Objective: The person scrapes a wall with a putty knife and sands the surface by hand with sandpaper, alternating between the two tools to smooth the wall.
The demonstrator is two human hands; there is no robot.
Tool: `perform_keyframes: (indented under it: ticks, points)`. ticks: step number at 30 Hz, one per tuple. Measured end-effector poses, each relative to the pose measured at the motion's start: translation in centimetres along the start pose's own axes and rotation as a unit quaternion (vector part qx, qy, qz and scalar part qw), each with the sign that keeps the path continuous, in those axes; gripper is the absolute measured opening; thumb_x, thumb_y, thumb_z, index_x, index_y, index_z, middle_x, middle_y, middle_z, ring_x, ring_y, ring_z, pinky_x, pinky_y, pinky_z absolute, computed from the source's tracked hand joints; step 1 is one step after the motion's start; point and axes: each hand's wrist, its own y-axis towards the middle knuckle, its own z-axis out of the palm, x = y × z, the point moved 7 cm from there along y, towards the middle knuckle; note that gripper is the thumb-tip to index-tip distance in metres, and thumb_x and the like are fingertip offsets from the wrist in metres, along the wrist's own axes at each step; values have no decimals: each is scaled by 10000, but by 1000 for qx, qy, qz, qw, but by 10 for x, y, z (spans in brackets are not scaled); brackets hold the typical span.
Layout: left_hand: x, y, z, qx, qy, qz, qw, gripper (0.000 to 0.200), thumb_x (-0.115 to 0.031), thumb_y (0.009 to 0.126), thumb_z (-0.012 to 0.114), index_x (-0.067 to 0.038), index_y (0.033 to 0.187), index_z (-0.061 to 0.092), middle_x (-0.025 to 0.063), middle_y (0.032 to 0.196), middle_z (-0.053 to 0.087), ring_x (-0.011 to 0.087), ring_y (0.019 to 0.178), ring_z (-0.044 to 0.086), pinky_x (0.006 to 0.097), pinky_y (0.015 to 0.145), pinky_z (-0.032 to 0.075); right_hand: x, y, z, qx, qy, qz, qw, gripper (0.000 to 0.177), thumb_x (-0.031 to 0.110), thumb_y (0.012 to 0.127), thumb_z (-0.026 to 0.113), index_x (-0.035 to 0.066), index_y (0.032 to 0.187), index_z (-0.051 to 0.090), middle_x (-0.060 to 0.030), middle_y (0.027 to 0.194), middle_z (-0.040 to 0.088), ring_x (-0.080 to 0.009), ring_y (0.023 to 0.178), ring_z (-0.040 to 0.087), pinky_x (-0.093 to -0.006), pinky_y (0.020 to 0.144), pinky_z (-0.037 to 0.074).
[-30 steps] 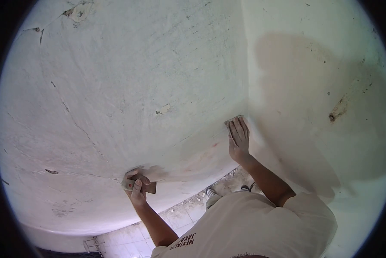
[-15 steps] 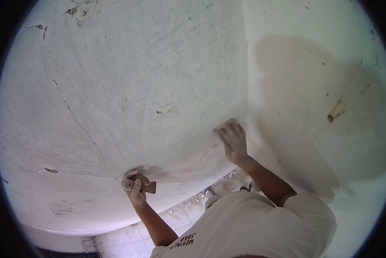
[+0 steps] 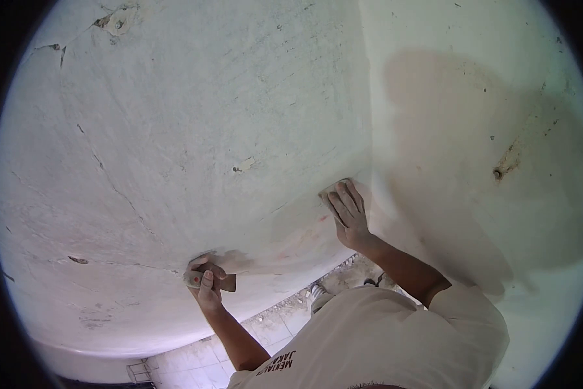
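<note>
My left hand [image 3: 207, 285] is closed round a putty knife [image 3: 226, 283], its handle end with a red dot poking out to the left and its short blade to the right. The fingers of that hand are close against the wall. Higher up, near the inside corner, my right hand [image 3: 350, 217] lies with its fingers over a piece of sandpaper [image 3: 328, 192], pressing it to the wall. Only the sheet's edge shows past the fingertips. Under both hands, the white wall [image 3: 174, 129] is scuffed and marked.
A long crack [image 3: 122, 194] and chipped spots run down the wall. The adjoining wall [image 3: 447, 129] has a rusty hole [image 3: 497, 174] and my shadow. Below are pale floor tiles [image 3: 200, 363], with rubble along the wall's foot and a small metal rack [image 3: 139, 372] at lower left.
My right hand, blurred before, now shows sharply and sits slightly further left on the wall. The left hand and putty knife hold their place.
</note>
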Motion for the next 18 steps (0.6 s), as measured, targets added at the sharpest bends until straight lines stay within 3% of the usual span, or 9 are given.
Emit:
perform_keyframes:
  ticks: [2,3,7,14,18]
  points:
    - [-1,2,1,1,1,2,1000,415,-236,818,741,21,1088,559,97,648,585,194,583,581,299,562,487,-5,2,-5,50,-41,-37,997,514,0,796,517,-14,1310,511,-210,1428,404,-455,1350,308,-529,1073,287]
    - [-2,2,2,0,4,1,1000,416,-236,817,742,21,1088,558,96,647,584,193,583,581,297,561,486,-14,7,-11,30,-27,-9,999,405,-1,911,456,-9,1311,515,-208,1469,365,-445,1354,314,-509,1093,273]
    - [1,0,-1,-2,1,-2,1000,419,-236,817,742,24,1089,558,94,643,583,192,579,582,292,557,485,-3,29,-26,-60,-13,6,998,421,-6,912,457,-26,1331,489,-228,1469,351,-468,1350,310,-520,1099,274]
    - [0,1,-2,-6,10,0,1000,442,-246,802,754,31,1087,559,89,638,580,188,571,583,282,541,479,-13,-12,2,39,-64,-17,997,465,21,902,472,-47,1361,443,-263,1489,293,-512,1365,250,-586,1096,245]
    - [2,2,-2,-4,12,4,1000,442,-254,797,760,26,1079,567,84,623,580,179,549,578,267,509,463,-4,29,-12,-17,-64,-42,997,488,24,898,468,-45,1378,421,-277,1492,276,-519,1368,234,-601,1099,226]
